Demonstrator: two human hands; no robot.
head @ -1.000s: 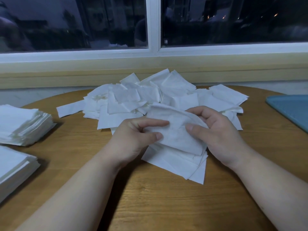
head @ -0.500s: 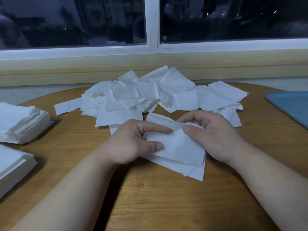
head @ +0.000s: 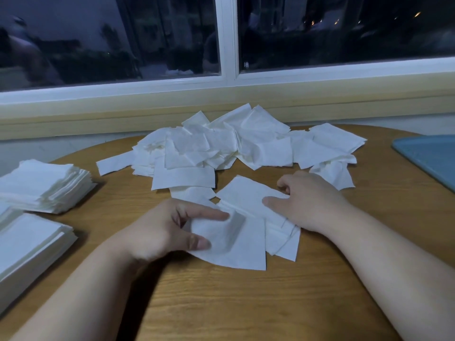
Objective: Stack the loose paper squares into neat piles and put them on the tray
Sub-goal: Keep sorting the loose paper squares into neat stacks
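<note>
1. The small pile (head: pixel 248 200) lies flat on the table (head: pixel 246 308) straight in front of me, between my hands. Its top sheet (head: pixel 236 244) is slid off toward 7 o'clock.
2. The sheets are square, so there is no true long axis (only the fanned spread gives one). That spread runs from a corner at 11 o'clock to loose corners at 5 o'clock, so the pile sits like a diamond, not square to me.
3. My left hand (head: pixel 167 230) is at 8 o'clock of the pile, thumb and forefinger closed narrowly on the top sheet's left edge. My right hand (head: pixel 310 203) is at 3 o'clock, thumb flat on top and fingers curled at the far-right edge, holding the pile. I cannot tell whether the fingertips reach under it.
4. The top sheet is nearer my left hand. I judge it must slide toward 1 o'clock to cover the pile, with my right hand as the stop.
5. Farther out:
   - The loose heap (head: pixel 234 148) is at 12 o'clock.
   - The far finished pile (head: pixel 46 185) is at 9 o'clock.
   - The near finished pile (head: pixel 29 247) is at 8 o'clock.
   - The tray (head: pixel 433 156) is at 2 o'clock, well apart and nearer my right hand.
</note>
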